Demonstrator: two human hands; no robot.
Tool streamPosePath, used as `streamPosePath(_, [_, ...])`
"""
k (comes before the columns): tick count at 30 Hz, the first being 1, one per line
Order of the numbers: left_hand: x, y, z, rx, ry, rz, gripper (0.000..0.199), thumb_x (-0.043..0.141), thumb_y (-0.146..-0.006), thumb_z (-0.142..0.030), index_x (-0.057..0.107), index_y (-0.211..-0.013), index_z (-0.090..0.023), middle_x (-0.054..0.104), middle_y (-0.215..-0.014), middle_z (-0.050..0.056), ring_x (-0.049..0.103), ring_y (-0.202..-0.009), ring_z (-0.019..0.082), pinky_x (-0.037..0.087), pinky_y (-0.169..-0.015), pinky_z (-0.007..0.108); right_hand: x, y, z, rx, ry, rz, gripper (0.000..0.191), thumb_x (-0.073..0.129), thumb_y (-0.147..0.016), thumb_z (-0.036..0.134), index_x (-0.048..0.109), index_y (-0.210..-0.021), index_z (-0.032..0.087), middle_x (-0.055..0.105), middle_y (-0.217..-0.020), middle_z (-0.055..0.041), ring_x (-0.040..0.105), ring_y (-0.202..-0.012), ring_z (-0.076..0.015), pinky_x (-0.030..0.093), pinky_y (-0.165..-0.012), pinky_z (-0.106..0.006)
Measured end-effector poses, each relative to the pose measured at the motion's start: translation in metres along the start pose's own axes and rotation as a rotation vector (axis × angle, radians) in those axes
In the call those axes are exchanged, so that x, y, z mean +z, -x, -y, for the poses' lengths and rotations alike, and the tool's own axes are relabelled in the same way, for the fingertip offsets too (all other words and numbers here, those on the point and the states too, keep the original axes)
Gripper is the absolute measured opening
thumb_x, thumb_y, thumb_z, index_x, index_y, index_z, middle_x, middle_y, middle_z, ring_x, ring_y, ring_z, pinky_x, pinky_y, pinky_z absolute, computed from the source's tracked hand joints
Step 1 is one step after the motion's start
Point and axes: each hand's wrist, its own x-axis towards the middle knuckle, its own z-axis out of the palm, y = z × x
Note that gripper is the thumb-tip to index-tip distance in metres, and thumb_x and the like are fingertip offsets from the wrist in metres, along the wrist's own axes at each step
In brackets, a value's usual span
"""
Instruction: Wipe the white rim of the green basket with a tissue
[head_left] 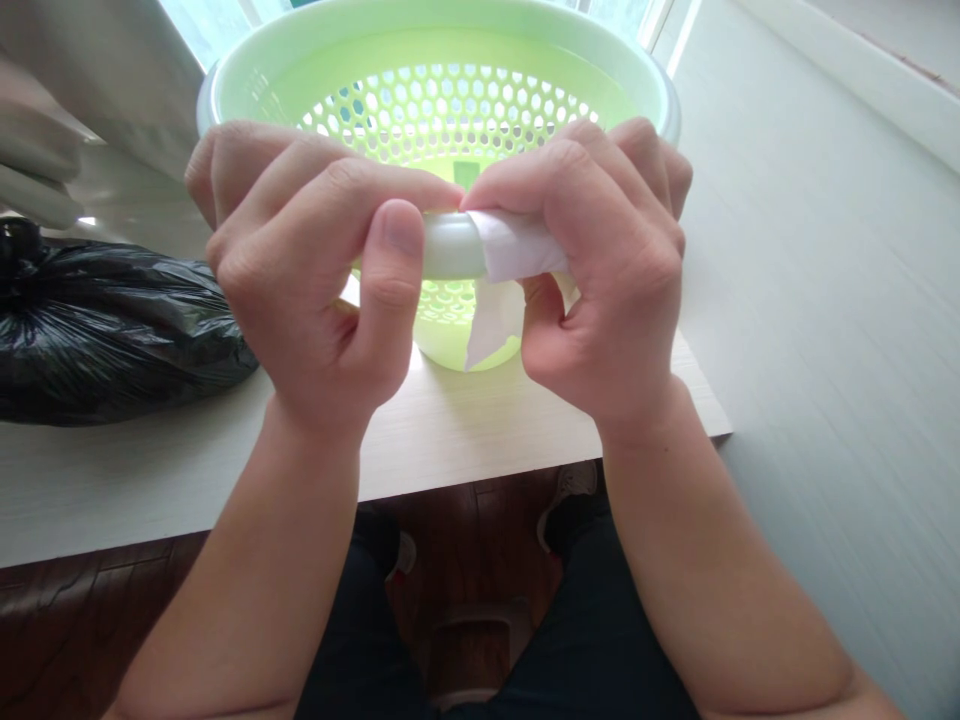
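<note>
A light green plastic laundry basket (pixel 454 247) with a perforated wall stands upright in front of me. My left hand (pixel 307 240) is closed on its near rim, fingers curled over the top and the thumb on the side facing me. A white piece of paper or tissue (pixel 517 243) is folded over the rim to the right, and a loose end hangs below it. My right hand (pixel 607 250) grips this white piece against the rim. Both index fingertips nearly meet on top of the rim. The fingers' far sides are hidden.
The basket rests on a pale wooden surface (pixel 480 440) with its front edge close to me. A tied black plastic bag (pixel 120 335) lies at the left. On the right rises a pale panel (pixel 817 330). Dark wooden flooring (pixel 469 530) shows below.
</note>
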Motion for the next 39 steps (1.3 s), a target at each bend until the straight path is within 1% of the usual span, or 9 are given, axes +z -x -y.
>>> streamPosePath(3, [0.0006,-0.0004,0.0004,0.010,0.009,-0.004,0.036,0.044,-0.105,-0.033,0.080,-0.100,-0.029,0.070,-0.085,0.000,0.069,-0.104,0.025,0.051,-0.105,0.061,0.0011,0.0004,0.0004,-0.003,-0.031,-0.016,0.034,0.048,-0.091,0.011,0.069,-0.103,0.034,0.071,-0.096,0.0009,0.063,-0.103,-0.0203,0.046,-0.104,-0.038])
streamPosePath(6, [0.0005,-0.0005,0.0010,0.007,0.004,0.000,0.036,0.044,-0.105,-0.033,0.079,-0.099,-0.029,0.069,-0.085,0.000,0.068,-0.103,0.024,0.051,-0.105,0.061,0.0020,0.0004,0.0013,0.004,-0.016,-0.027,0.033,0.047,-0.091,0.012,0.068,-0.102,0.035,0.071,-0.096,0.0010,0.064,-0.102,-0.0205,0.046,-0.103,-0.038])
streamPosePath(11, [-0.0003,0.0001,0.0013,0.023,0.010,0.017,0.037,0.043,-0.105,-0.035,0.080,-0.102,-0.027,0.065,-0.083,0.001,0.068,-0.106,0.024,0.051,-0.106,0.062,0.0023,0.0005,0.0028,0.014,-0.054,-0.035,0.034,0.049,-0.087,0.009,0.069,-0.100,0.033,0.071,-0.095,0.0011,0.063,-0.102,-0.0211,0.045,-0.102,-0.039])
streamPosePath(17, [-0.0002,0.0011,0.0012,-0.015,-0.005,0.002,0.036,0.044,-0.105,-0.036,0.080,-0.101,-0.032,0.066,-0.082,0.002,0.066,-0.102,0.024,0.051,-0.105,0.058,0.0027,0.0011,0.0039,0.008,-0.067,-0.044,0.032,0.048,-0.088,0.010,0.069,-0.100,0.032,0.071,-0.095,0.0000,0.064,-0.103,-0.0224,0.045,-0.103,-0.041])
streamPosePath(20, [0.0001,0.0010,0.0018,-0.002,0.008,0.000,0.035,0.045,-0.104,-0.036,0.079,-0.100,-0.032,0.066,-0.083,0.001,0.067,-0.104,0.024,0.050,-0.105,0.057,0.0033,0.0014,0.0053,0.012,-0.054,-0.052,0.033,0.047,-0.088,0.010,0.069,-0.100,0.032,0.071,-0.095,0.0002,0.064,-0.102,-0.0227,0.044,-0.102,-0.041])
streamPosePath(24, [0.0005,0.0017,0.0015,-0.005,0.015,-0.005,0.037,0.043,-0.105,-0.036,0.080,-0.101,-0.029,0.064,-0.083,0.001,0.068,-0.108,0.025,0.051,-0.105,0.059,0.0036,0.0018,0.0074,0.023,-0.043,-0.052,0.033,0.047,-0.089,0.009,0.068,-0.099,0.032,0.071,-0.095,-0.0003,0.063,-0.102,-0.0231,0.043,-0.101,-0.040])
streamPosePath(30, [0.0014,0.0024,0.0006,-0.013,0.011,-0.017,0.035,0.045,-0.104,-0.034,0.079,-0.097,-0.029,0.066,-0.083,0.001,0.067,-0.104,0.025,0.051,-0.104,0.061,0.0038,0.0025,0.0077,0.015,-0.051,-0.057,0.034,0.047,-0.088,0.008,0.068,-0.100,0.031,0.071,-0.095,-0.0011,0.064,-0.103,-0.0238,0.043,-0.102,-0.042])
streamPosePath(34, [0.0025,0.0018,0.0013,0.008,0.016,-0.028,0.037,0.044,-0.104,-0.033,0.079,-0.095,-0.028,0.065,-0.082,0.001,0.068,-0.103,0.025,0.053,-0.103,0.060,0.0042,0.0022,0.0077,0.018,-0.048,-0.059,0.035,0.049,-0.084,0.007,0.068,-0.100,0.032,0.071,-0.095,-0.0003,0.064,-0.102,-0.0235,0.045,-0.102,-0.042])
streamPosePath(39, [0.0025,0.0012,0.0024,0.007,0.010,-0.033,0.036,0.045,-0.104,-0.033,0.079,-0.094,-0.030,0.066,-0.081,0.001,0.066,-0.102,0.024,0.052,-0.101,0.056,0.0034,0.0017,0.0084,0.028,-0.005,-0.047,0.033,0.050,-0.085,0.008,0.067,-0.099,0.033,0.072,-0.095,0.0002,0.064,-0.101,-0.0223,0.046,-0.102,-0.040])
